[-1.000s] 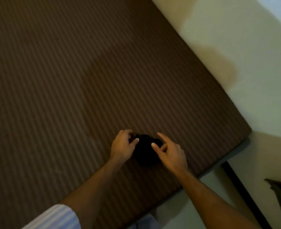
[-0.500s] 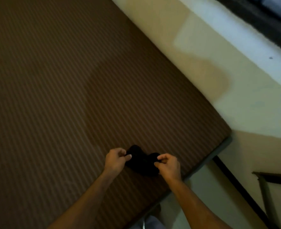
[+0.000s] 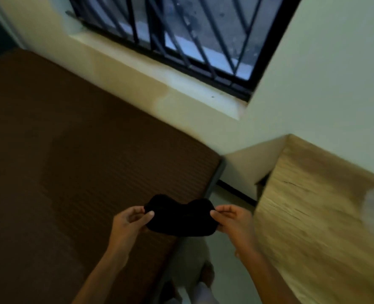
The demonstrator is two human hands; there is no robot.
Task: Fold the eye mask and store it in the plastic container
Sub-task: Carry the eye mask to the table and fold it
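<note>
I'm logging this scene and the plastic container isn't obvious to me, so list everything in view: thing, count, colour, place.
Soft black fabric eye mask: one, black, held spread out between both hands, above the mattress corner.
Brown ribbed mattress: one, dark brown, fills the left side.
Barred window: one, black bars and frame, top centre.
Cream window ledge: one, cream, below the window.
Light wooden surface: one, pale wood grain, right side, blurred.
Plastic container: none visible.
Left hand: one, pinching the mask's left end.
Right hand: one, pinching the mask's right end.
</note>
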